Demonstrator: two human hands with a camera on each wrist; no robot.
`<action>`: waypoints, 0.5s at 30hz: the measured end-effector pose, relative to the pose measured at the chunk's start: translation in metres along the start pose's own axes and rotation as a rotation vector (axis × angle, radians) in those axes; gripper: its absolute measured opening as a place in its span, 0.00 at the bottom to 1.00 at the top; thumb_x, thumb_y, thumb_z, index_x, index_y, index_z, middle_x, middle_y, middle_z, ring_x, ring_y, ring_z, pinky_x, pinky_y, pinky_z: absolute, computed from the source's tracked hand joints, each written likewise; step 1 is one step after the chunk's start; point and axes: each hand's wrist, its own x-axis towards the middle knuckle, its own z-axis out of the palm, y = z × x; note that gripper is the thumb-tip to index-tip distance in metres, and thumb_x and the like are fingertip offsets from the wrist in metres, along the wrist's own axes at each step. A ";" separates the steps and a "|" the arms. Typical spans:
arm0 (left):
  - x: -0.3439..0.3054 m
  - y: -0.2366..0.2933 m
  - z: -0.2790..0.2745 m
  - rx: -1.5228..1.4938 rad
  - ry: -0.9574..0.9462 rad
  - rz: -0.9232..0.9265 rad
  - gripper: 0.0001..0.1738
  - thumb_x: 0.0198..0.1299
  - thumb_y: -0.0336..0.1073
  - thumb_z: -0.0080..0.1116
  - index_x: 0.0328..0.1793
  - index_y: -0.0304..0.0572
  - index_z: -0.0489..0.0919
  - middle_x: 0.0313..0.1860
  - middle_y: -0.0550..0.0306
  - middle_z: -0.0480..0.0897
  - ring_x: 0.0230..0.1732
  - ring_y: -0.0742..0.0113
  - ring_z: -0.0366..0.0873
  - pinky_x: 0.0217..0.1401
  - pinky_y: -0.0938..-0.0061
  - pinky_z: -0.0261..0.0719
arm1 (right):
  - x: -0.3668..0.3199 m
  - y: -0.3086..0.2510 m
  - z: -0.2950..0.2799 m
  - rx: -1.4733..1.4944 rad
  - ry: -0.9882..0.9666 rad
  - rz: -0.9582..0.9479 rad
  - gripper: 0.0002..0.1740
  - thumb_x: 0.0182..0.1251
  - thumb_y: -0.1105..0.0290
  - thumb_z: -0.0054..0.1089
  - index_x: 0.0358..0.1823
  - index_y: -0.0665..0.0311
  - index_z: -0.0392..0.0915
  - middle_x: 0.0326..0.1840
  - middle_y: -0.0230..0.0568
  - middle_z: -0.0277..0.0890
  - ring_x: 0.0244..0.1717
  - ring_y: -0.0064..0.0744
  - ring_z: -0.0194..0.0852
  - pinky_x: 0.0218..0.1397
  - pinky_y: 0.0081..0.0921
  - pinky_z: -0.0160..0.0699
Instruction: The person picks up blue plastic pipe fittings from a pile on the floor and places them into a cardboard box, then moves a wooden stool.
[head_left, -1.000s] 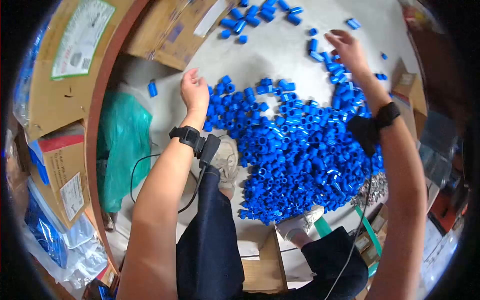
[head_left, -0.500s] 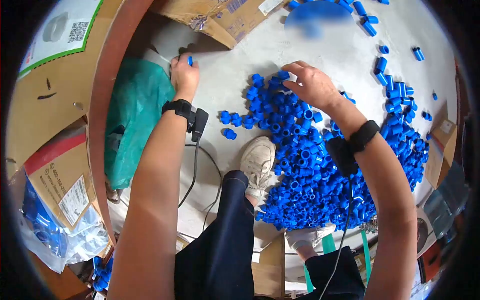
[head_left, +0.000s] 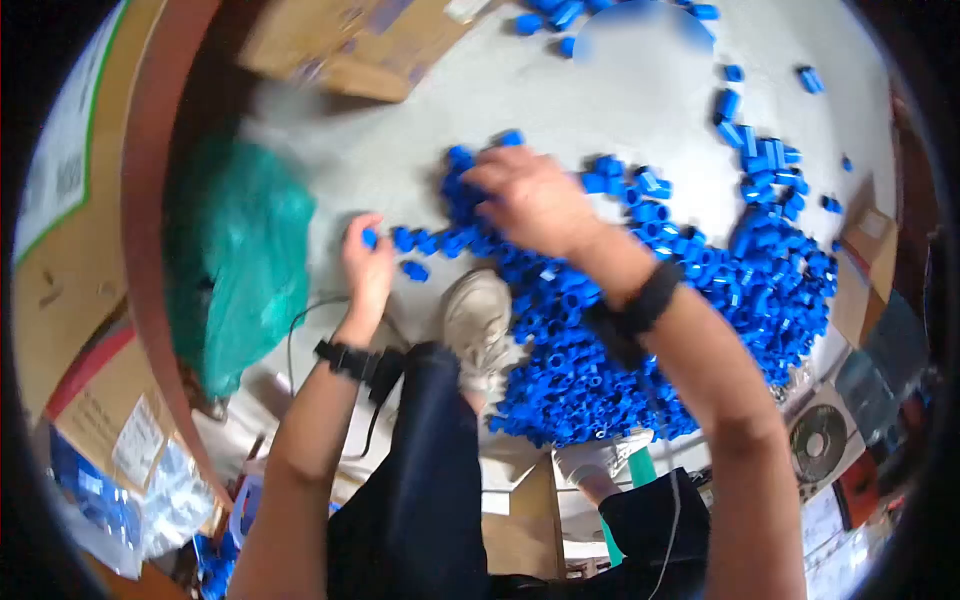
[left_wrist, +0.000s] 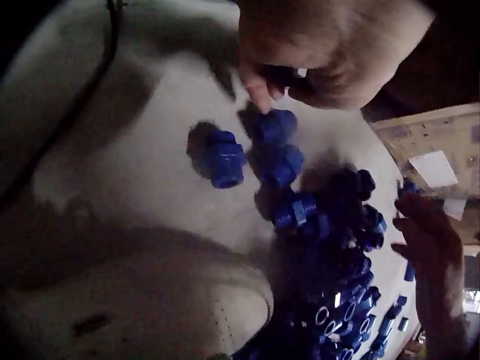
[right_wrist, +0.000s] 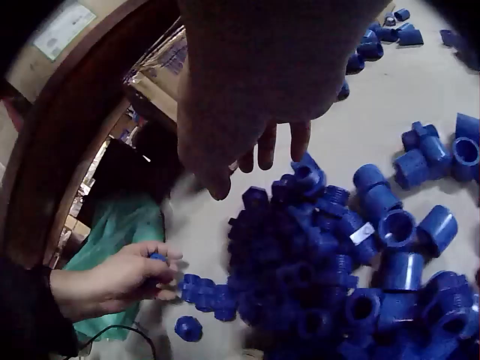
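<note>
My left hand [head_left: 368, 268] holds a blue plastic pipe fitting [head_left: 370, 238] between curled fingers and thumb, low over the floor. Just right of its fingertips lies a short row of blue threaded fittings [head_left: 403, 239], leading to the big pile. One loose fitting [left_wrist: 223, 159] sits beside that row in the left wrist view. My right hand [head_left: 535, 200] reaches over the left edge of the pile of blue fittings [head_left: 600, 300]. In the right wrist view its fingers [right_wrist: 265, 146] hang loosely down above the fittings, with nothing seen between them.
A green plastic bag [head_left: 250, 270] lies left of the left hand. Beyond it stands a cardboard box [head_left: 350, 50]. A shoe [head_left: 475, 325] is planted against the pile's left side. More blue couplings [head_left: 765, 165] trail off at the right.
The left hand has come back from beside the cardboard box to the row of fittings, still with a blue fitting. The right hand crossed from the far right to the pile's left edge.
</note>
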 end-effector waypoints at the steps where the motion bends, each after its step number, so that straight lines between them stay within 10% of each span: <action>1: -0.004 0.021 0.000 0.043 0.029 0.110 0.17 0.42 0.21 0.49 0.42 0.39 0.73 0.39 0.52 0.75 0.45 0.61 0.72 0.51 0.71 0.67 | 0.002 -0.004 0.005 -0.055 0.038 0.000 0.14 0.42 0.68 0.55 0.35 0.57 0.74 0.35 0.37 0.69 0.43 0.39 0.68 0.42 0.34 0.68; 5: -0.009 0.105 0.019 -0.343 -0.140 -0.020 0.18 0.53 0.25 0.48 0.52 0.44 0.66 0.35 0.62 0.71 0.16 0.81 0.64 0.12 0.87 0.60 | 0.001 0.015 -0.016 -0.122 0.114 0.076 0.09 0.46 0.67 0.54 0.31 0.57 0.73 0.38 0.37 0.70 0.43 0.38 0.68 0.43 0.34 0.68; 12: 0.024 0.180 0.120 -0.389 -0.292 0.191 0.23 0.48 0.32 0.56 0.52 0.39 0.66 0.30 0.57 0.74 0.19 0.75 0.69 0.19 0.79 0.69 | -0.079 0.149 -0.122 -0.066 0.543 0.733 0.18 0.50 0.67 0.59 0.44 0.61 0.73 0.43 0.46 0.73 0.43 0.42 0.72 0.46 0.31 0.71; 15: 0.031 0.213 0.133 -0.538 -0.414 -0.036 0.22 0.50 0.29 0.54 0.53 0.38 0.65 0.30 0.59 0.73 0.18 0.77 0.67 0.16 0.82 0.65 | -0.115 0.167 -0.162 -0.113 0.605 0.968 0.18 0.52 0.66 0.56 0.45 0.63 0.74 0.40 0.48 0.76 0.41 0.39 0.75 0.46 0.28 0.72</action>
